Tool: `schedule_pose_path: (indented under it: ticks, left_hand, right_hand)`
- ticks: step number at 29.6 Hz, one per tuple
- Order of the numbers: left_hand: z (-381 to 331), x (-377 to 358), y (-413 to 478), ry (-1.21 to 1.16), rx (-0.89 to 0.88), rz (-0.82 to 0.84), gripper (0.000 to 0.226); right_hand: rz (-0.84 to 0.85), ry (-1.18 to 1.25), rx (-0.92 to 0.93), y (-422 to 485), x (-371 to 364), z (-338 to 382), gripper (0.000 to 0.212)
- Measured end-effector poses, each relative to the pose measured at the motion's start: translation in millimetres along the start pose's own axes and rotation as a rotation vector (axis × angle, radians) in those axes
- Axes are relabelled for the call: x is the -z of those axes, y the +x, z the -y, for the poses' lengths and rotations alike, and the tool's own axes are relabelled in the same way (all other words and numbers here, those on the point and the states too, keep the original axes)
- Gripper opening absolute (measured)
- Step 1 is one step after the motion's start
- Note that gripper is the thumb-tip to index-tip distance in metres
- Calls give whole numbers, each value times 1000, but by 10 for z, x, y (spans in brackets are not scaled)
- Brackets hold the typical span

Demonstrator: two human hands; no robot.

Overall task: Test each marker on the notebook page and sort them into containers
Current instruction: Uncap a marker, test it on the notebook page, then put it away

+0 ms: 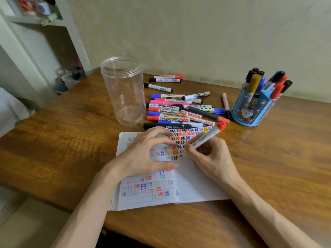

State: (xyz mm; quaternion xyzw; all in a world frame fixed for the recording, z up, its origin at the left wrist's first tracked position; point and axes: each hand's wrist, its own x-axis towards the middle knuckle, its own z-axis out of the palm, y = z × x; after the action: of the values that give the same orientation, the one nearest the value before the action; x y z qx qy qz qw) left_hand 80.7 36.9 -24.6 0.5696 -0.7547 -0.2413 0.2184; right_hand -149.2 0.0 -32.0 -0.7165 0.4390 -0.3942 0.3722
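- On the brown wooden table (pixel 71 140), close to the front edge, an open white notebook (pixel 197 185) lies flat. The upper part of its right page is filled with rows of small test marks (pixel 186 135) in black, red, blue and orange.
- The right hand (pixel 213 154) grips a white marker with a red cap (pixel 206 138). Thumb and fingers are closed around the barrel, the tip is down at the page near the marks, and the red cap sits on the raised back end.
- The left hand (pixel 150 153) rests on the left page. Its fingers are arched, the fingertips and the spread thumb press on the paper, and it grasps nothing.
- Behind the notebook, a loose pile of markers (pixel 179 110) lies on the table, with red, blue, black and pink caps, many crossing each other.
- Left of this pile stands a tall clear plastic jar without lid (pixel 123 90), upright, with no marker inside.
- At the right, well apart from the jar, a light blue pen holder (pixel 250 111) stands upright with several markers in it, caps upward.
- At the far left, a white shelf (pixel 35 20) holds small blurred things.
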Motion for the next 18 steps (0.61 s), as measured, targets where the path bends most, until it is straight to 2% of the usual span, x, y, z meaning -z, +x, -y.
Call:
schedule_pose_path:
  ticks: [7, 12, 16, 18]
  left_hand:
    - [-3, 4, 2, -9, -8, 0, 63]
    - [-1, 4, 0, -17, -2, 10, 63]
    - [-10, -3, -2, -17, 1, 15, 65]
    - [-3, -5, -1, -10, 9, 21, 65]
  right_hand:
    - [40, -58, 42, -11, -10, 21, 10]
    - [-12, -59, 34, -17, -8, 6, 15]
    - [-14, 1, 7, 5, 15, -39, 4]
    - [-13, 3, -4, 5, 3, -44, 9]
